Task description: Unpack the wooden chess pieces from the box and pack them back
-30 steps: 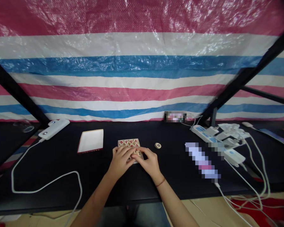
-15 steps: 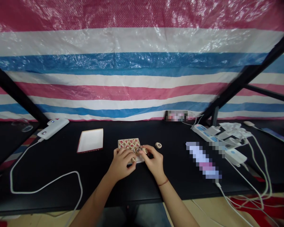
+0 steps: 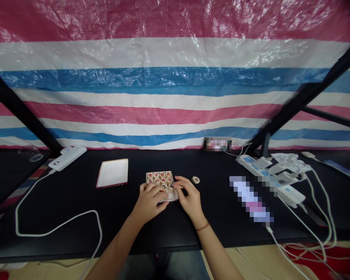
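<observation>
A shallow white box (image 3: 172, 196) holds rows of round wooden Chinese chess pieces (image 3: 162, 180), red-marked at the back and dark-marked nearer me. My left hand (image 3: 148, 199) lies over the box's front left, fingers spread and thumb apart; the fingertips cover whatever is beneath them. At the right edge, my right hand (image 3: 191, 198) has its thumb by a dark-marked piece (image 3: 171, 186) in the box. Another piece (image 3: 181, 186) shows partly between its thumb and fingers. One loose piece (image 3: 195, 180) lies on the table right of the box.
A box lid (image 3: 113, 173) lies inside-up to the left on the black table (image 3: 70, 202). Further left sits a white power bank (image 3: 68, 158) with a cable. At right are a blurred-out device (image 3: 251, 198), a power strip (image 3: 286, 192) and tangled cables. Striped sheeting (image 3: 163, 112) hangs behind.
The piece at my left fingertips is now hidden under them. The dark-marked piece by my right thumb now sits flat in the box. My right fingers have shifted slightly.
</observation>
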The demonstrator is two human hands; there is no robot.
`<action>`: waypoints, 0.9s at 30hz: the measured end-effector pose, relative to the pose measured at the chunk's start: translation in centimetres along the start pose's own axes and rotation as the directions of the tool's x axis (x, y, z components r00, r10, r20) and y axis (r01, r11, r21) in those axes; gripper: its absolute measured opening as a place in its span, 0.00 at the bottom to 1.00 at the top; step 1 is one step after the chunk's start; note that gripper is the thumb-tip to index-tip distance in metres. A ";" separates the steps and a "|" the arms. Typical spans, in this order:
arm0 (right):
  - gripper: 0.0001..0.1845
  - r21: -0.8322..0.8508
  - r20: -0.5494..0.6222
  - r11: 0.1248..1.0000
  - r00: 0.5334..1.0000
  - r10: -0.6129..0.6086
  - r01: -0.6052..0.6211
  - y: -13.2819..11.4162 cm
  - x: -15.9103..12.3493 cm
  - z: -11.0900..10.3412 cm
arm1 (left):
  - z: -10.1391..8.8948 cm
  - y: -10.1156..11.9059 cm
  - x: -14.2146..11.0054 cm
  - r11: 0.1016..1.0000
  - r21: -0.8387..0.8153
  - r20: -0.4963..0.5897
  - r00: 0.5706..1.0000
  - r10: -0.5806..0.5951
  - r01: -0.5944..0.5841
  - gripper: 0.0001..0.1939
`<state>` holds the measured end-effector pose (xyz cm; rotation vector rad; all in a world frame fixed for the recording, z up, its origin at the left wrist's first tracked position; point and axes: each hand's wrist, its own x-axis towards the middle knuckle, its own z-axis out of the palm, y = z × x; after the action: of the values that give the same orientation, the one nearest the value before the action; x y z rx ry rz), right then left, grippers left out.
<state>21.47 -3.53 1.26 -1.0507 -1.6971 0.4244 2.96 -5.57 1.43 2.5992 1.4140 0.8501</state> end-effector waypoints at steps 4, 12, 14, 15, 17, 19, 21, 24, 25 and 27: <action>0.07 -0.013 0.008 1.000 1.000 0.017 -0.017 0.4 -0.3 0.1 | -0.1 -0.1 0.0 1.000 0.008 -0.020 1.000 -0.020 0.020 0.06; 0.07 -0.014 0.106 1.000 0.994 0.010 -0.009 -0.1 -1.0 0.2 | -0.1 0.0 0.0 1.000 0.009 0.007 1.000 -0.016 0.016 0.02; 0.06 -0.011 0.117 1.000 0.993 -0.001 0.002 -0.3 -1.1 0.2 | 0.0 0.0 0.0 1.000 0.006 0.005 1.000 0.005 -0.005 0.02; 0.06 -0.010 0.120 1.000 0.993 -0.008 0.010 -0.4 -1.1 0.2 | 0.0 0.0 0.0 1.000 0.006 -0.006 1.000 0.013 -0.013 0.03; 0.06 -0.020 0.136 0.999 0.990 -0.027 0.030 -0.5 -1.1 0.2 | 0.1 0.0 -0.1 1.000 0.007 -0.028 0.999 0.019 -0.019 0.06; 0.07 -0.051 0.167 0.997 0.985 -0.043 0.052 -0.5 -1.1 0.3 | 0.0 0.0 -0.2 1.000 0.005 -0.035 0.999 -0.001 0.001 0.08; 0.06 -0.096 0.207 0.992 0.976 -0.061 0.082 -0.5 -1.1 0.3 | 0.0 -0.1 -0.2 0.999 0.004 -0.026 0.999 -0.033 0.033 0.08; 0.06 -0.155 0.255 0.976 0.961 -0.107 0.150 -0.5 -1.1 0.3 | 0.0 -0.3 -0.4 0.998 0.003 -0.010 0.998 -0.065 0.065 0.08; 0.06 -0.170 0.259 0.971 0.958 -0.121 0.169 -0.6 -1.1 0.2 | 0.0 -0.4 -0.5 0.998 0.002 -0.010 0.998 -0.068 0.068 0.08; 0.06 -0.206 0.241 0.962 0.962 -0.129 0.181 -0.8 -1.2 0.1 | 0.0 -0.5 -0.5 0.997 -0.002 -0.015 0.997 -0.074 0.074 0.09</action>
<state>21.17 -4.92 1.06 -1.0515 -2.0543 0.2595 2.35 -5.70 1.04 2.5270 1.5022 0.8628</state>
